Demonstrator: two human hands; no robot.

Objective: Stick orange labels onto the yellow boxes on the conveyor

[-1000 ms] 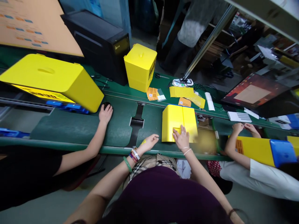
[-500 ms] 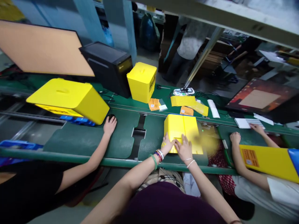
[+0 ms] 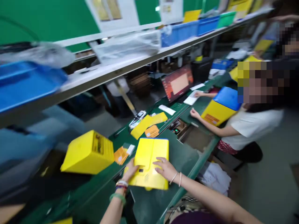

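A flat yellow box lies on the green conveyor belt in front of me. My left hand grips its near left edge, thumb on top and fingers curled round the side. Flat on the box's near part lies my right hand, fingers stretched out on the lid. Both wrists wear bracelets.
A second yellow box stands to the left behind orange cards. Yellow sheets lie farther back. A co-worker in a white shirt sits to the right at a yellow-and-blue box near a monitor. A shelf with blue bins runs overhead.
My head has swung up and to the right, so the view now runs along the line. My left hand has shifted to the box's left edge; my right hand stays on the lid.
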